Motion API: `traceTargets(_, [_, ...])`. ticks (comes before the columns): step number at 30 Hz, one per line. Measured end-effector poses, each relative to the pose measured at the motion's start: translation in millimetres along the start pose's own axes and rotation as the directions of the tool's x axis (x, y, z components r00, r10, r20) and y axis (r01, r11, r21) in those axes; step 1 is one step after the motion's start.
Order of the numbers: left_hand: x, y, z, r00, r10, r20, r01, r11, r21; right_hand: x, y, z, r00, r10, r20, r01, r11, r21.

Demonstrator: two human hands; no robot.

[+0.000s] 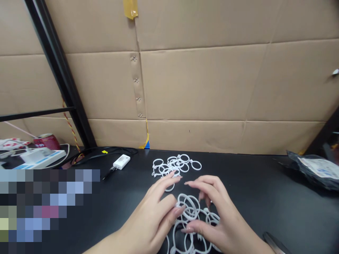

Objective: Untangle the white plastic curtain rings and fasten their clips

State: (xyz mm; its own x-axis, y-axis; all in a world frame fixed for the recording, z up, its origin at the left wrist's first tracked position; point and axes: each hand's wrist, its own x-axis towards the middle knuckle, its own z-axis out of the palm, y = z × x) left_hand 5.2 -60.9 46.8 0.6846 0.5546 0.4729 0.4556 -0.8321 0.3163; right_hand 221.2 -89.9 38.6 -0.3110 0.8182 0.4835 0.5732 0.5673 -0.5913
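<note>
At the near middle of the black worktop (249, 187), the left hand (156, 215), partly curled, touches a pile of white eyelet rings (191, 218); whether it grips one, I cannot tell. The right hand (225, 215) arches open beside them, holding nothing visible. Farther back lies another ring cluster (177, 163).

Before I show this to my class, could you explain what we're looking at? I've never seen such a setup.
There is no machine: a person works with bare hands. This single picture comes from a camera worn on their head, looking forward and down. On the black tabletop lie a near pile of white rings, a far pile of white rings and a white adapter. The left hand touches the near rings; whether it grips one is unclear. The right hand curves open beside them.
</note>
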Motion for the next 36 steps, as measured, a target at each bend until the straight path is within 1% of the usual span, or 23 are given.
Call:
traceTargets(3, [-0.1, 0.4, 0.1, 0.998, 0.061, -0.006, -0.061, 0.998, 0.011, 2.8, -3.7, -1.9, 0.994, 0.043, 0.098, -0.044, 0.999, 0.008])
traceTargets(5, [-0.7, 1.0, 0.2, 0.996, 0.092, -0.003, -0.092, 0.995, 0.029, 4.7, -7.2, -3.5, 0.987, 0.05, 0.154, -0.054, 0.998, 0.027])
traceTargets(7, [-1.3, 1.6, 0.6, 0.994, 0.107, -0.006, -0.107, 0.993, 0.047, 6.1, -10.1, -4.7, 0.981, 0.065, 0.183, -0.071, 0.997, 0.026])
traceTargets(12, [-1.4, 1.1, 4.8, 0.985, 0.164, -0.05, -0.159, 0.984, 0.081, 8.1, -15.3, -6.1, 0.956, 0.154, 0.251, -0.158, 0.987, -0.007])
traceTargets(17, [-0.1, 1.1, 8.6, 0.973, 0.208, -0.1, -0.194, 0.972, 0.132, 8.3, -20.7, -6.5, 0.936, 0.178, 0.305, -0.16, 0.984, -0.084])
traceTargets(20, [0.9, 2.4, 8.7, 0.972, 0.218, -0.093, -0.201, 0.966, 0.163, 6.9, -21.1, -5.5, 0.936, 0.132, 0.326, -0.1, 0.988, -0.115])
traceTargets(24, [1.4, 3.3, 9.9, 0.972, 0.226, -0.064, -0.211, 0.96, 0.185, 3.8, -17.6, -1.7, 0.929, 0.032, 0.369, 0.05, 0.976, -0.211])
traceTargets(26, [1.1, 3.1, 11.2, 0.97, 0.234, -0.061, -0.22, 0.96, 0.174, 2.7, -15.6, 0.3, 0.924, 0.01, 0.381, 0.099, 0.959, -0.265])
traceTargets(30, [0.7, 2.3, 12.3, 0.97, 0.24, -0.048, -0.228, 0.958, 0.173, 1.4, -12.2, 3.2, 0.924, -0.02, 0.383, 0.154, 0.933, -0.325])
traceTargets(33, [0.8, 2.0, 11.6, 0.966, 0.255, -0.048, -0.243, 0.954, 0.175, 0.7, -9.5, 5.0, 0.925, -0.06, 0.376, 0.192, 0.926, -0.324])
traceTargets(36, [0.7, 1.7, 10.9, 0.963, 0.265, -0.051, -0.253, 0.953, 0.168, -0.1, -7.3, 6.1, 0.925, -0.068, 0.374, 0.198, 0.926, -0.322])
